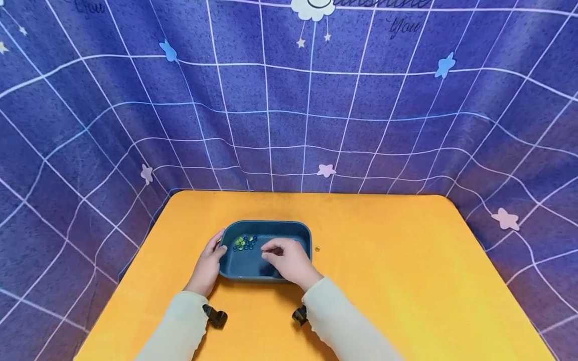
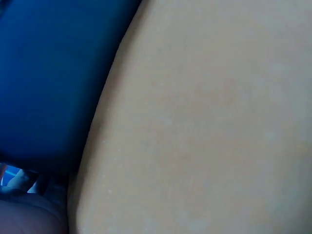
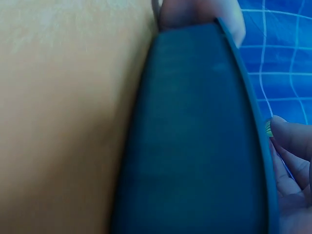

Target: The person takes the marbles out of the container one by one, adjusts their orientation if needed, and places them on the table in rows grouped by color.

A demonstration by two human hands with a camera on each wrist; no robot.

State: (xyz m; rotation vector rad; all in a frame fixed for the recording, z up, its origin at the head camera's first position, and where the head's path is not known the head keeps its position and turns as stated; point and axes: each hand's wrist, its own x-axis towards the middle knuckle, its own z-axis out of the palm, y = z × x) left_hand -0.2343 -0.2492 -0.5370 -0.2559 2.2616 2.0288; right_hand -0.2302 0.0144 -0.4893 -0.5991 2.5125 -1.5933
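Note:
A dark blue rectangular plastic tray (image 1: 266,277) with rounded corners stands on the table. My left hand (image 1: 207,265) grips its left end, thumb over the rim and fingers along the outside. Inside, toward the left, several blue and yellow-green glass marbles (image 1: 244,243) lie in a cluster. Over the right half of the tray is my right hand (image 1: 291,260), thumb and forefinger pinching a small yellow-green marble (image 3: 268,128) that shows in the right wrist view. In the left wrist view the tray's outer wall (image 2: 48,83) hides most of the left hand.
One more yellowish marble (image 1: 317,248) lies on the table just right of the tray. The yellow tabletop (image 1: 406,281) extends to the right. A purple-blue curtain (image 1: 343,130) with a white grid and stars hangs behind and along both sides.

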